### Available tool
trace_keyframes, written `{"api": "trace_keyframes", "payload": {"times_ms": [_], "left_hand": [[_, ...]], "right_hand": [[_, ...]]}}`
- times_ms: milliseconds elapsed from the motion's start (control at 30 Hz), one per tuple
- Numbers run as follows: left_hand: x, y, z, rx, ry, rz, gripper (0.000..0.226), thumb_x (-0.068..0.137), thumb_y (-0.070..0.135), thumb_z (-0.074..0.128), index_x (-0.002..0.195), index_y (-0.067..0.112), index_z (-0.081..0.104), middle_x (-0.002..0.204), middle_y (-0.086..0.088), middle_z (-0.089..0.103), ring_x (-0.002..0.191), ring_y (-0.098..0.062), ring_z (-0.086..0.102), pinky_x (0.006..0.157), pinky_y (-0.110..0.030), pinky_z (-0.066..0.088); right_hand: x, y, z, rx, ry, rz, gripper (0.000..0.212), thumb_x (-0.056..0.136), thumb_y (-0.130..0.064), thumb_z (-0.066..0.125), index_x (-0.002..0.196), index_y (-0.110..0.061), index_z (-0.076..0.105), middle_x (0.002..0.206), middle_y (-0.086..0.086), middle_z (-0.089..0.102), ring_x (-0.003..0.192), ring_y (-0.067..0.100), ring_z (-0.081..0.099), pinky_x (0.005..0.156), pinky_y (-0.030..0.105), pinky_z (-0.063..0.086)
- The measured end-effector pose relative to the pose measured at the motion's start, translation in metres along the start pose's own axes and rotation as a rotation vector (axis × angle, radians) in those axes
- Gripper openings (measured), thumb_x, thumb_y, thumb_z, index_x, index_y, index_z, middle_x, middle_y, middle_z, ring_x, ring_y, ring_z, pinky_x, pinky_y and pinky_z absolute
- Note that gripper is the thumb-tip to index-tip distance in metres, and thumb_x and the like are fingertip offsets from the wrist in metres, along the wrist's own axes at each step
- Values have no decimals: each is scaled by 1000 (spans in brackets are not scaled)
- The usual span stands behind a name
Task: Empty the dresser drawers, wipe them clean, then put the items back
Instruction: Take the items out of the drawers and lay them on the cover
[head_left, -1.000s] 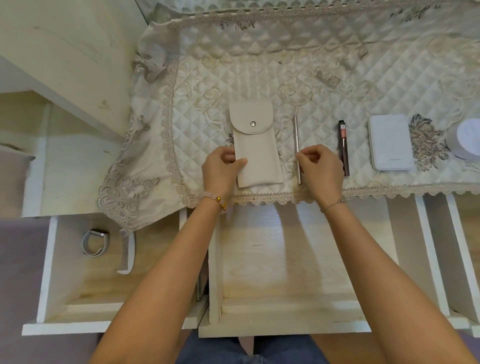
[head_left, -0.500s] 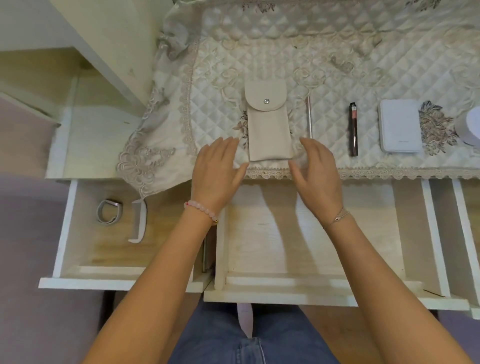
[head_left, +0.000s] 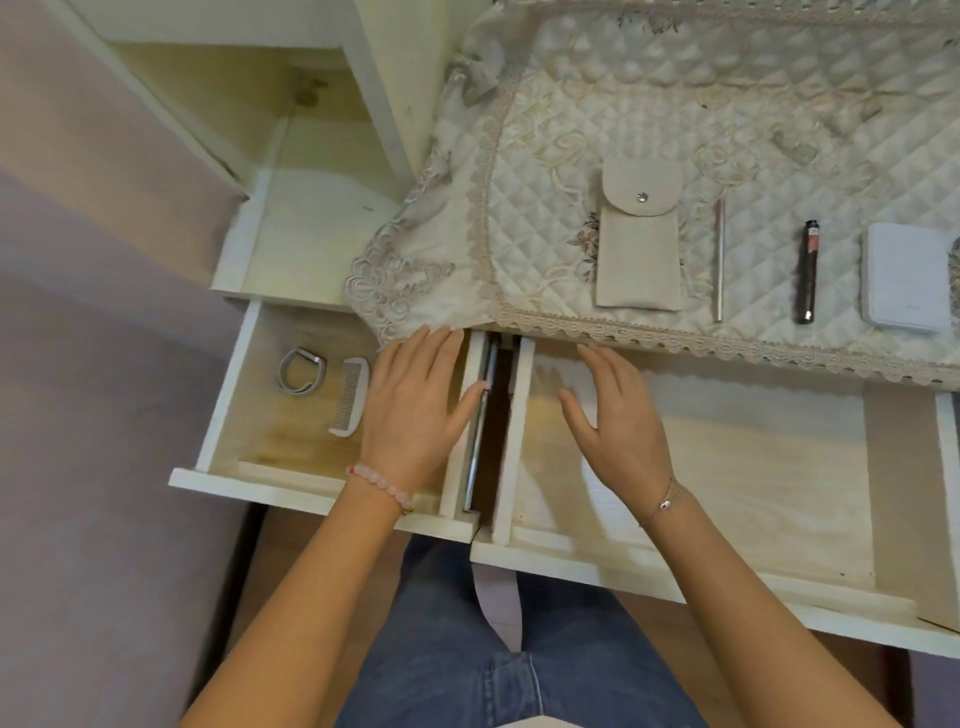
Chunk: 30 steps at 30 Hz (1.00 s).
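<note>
Holding my left hand (head_left: 410, 410) over the left drawer (head_left: 228, 387), right hand (head_left: 621, 421) over the middle drawer (head_left: 753, 467), fingers (head_left: 431, 347) straight, gripping nothing, comb (head_left: 350, 397) and wristband (head_left: 303, 370) just left of my left fingers, pouch (head_left: 640, 244) beyond them.

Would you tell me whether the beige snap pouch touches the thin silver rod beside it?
Apart: the head view shows a strip of quilted cloth between the beige snap pouch and the thin silver rod.
</note>
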<state>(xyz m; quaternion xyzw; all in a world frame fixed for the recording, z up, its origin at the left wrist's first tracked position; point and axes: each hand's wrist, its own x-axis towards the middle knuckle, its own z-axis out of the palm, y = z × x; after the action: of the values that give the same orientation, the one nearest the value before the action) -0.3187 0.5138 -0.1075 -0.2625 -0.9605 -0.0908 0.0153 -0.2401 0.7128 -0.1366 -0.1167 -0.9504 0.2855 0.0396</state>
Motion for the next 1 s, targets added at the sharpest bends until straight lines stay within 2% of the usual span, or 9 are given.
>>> {"api": "trace_keyframes", "payload": {"times_ms": [100,200,467,600,700,767,1000], "left_hand": [[-15,-27,-8,0,8,-34,56,92,45,39,132,7,50,132,-10,55,126,-25,47,109,-41,28],[-29,-61,-8,-14,10,-57,57,92,45,40,132,6,51,132,-11,55,126,-27,47,108,-45,32],[-49,-162,-5,-73,-32,-22,58,91,46,38,130,5,51,131,-12,56,125,-28,48,106,-45,36],[-49,-203,-1,-69,-97,9,57,91,47,39,129,7,53,130,-10,57,125,-26,48,104,-43,38],[-49,-223,-1,-66,-126,44,58,90,49,38,128,9,53,130,-8,57,124,-24,49,104,-41,37],[-50,-231,1,-71,-117,60,56,89,48,38,126,9,55,128,-7,58,122,-23,51,103,-40,37],[-54,-247,11,-142,-140,59,55,89,48,38,123,9,56,123,-8,61,117,-24,55,101,-40,40]], "right_hand": [[-3,-23,16,-3,-41,-27,57,91,-45,36,134,-8,46,136,10,49,128,23,42,108,30,28],[-3,-50,35,-8,-61,-41,58,91,-45,36,134,-8,45,135,9,49,126,22,42,107,26,25],[2,-131,96,-31,-66,5,52,93,-35,49,137,-10,42,140,7,45,131,20,38,111,30,28],[5,-165,129,-37,-70,38,59,89,-45,37,135,-8,45,136,9,49,127,22,43,108,31,31],[5,-181,146,-50,-51,52,52,90,-38,48,132,-7,47,132,11,52,122,24,47,104,26,29],[5,-185,154,-46,-45,63,49,89,-31,56,132,-8,47,131,10,52,121,23,47,103,28,32],[5,-195,178,-33,-105,127,50,89,-29,56,133,-8,45,134,10,50,124,23,46,104,33,36]]}}
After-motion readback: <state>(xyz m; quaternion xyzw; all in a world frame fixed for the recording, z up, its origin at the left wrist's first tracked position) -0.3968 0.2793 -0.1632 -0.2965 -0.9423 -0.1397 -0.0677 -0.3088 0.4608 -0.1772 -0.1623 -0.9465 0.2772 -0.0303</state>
